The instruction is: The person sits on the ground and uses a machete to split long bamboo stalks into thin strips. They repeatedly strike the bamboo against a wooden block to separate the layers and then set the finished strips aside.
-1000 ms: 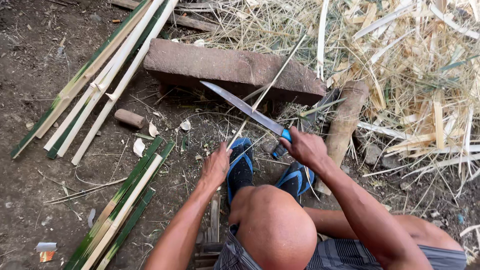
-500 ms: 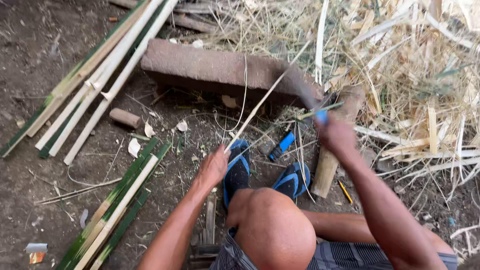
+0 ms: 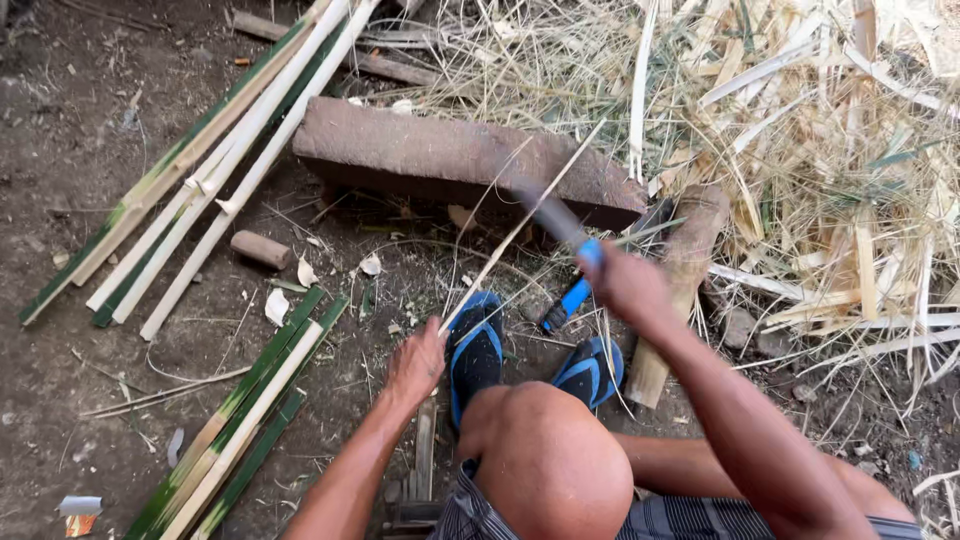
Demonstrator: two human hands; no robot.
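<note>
Gripping the near end of a thin bamboo strip, the left hand is closed on it at about 6 o'clock in the view, just left of the blue sandals. From that pinch the strip slants up toward 1 o'clock, across the front edge of the brown block. The right hand is clenched around the blue handle of a knife, whose blade is motion-blurred and lies alongside the strip at about mid-length; contact between blade and strip cannot be confirmed.

Judgement on technique: the strip looks slender and springy, so it would pay to keep it taut from the left hand, hold the blade at a shallow angle, and stroke away from the holding fingers and the feet below.

Count: one strip in hand; one knife in hand; a second blue-handled tool on the ground by the sandals; two sandals; one block; one short log at 3 o'clock of the right hand; one small wood stub. Two bundles of split green-and-pale slats, one at 10 o'clock and one at 8 o'clock; individual slats overlap too much to count. A heap of shavings fills 1 to 3 o'clock.
</note>
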